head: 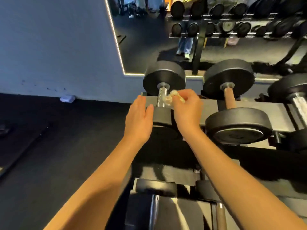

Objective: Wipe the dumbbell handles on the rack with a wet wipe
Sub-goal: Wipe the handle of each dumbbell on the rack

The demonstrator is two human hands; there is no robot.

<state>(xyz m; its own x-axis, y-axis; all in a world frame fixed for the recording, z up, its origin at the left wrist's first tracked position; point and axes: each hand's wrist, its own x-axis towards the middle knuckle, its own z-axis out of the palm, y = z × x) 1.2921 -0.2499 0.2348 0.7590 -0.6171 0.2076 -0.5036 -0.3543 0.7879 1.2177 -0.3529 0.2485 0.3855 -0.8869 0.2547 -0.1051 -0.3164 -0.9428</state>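
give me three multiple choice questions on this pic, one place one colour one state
1. Where is the wet wipe? A) on the floor B) against the leftmost dumbbell's handle C) on the middle dumbbell
2. What colour are the dumbbell weights? A) black B) red C) yellow
3. How is the left hand? A) holding the wipe B) fisted C) open, fingers straight

B: the right hand pinches it against that handle.
A: every weight shows black.
C: its fingers lie straight, holding nothing.

No text is legible (the dumbbell plate (pixel 239 134) markings blur)
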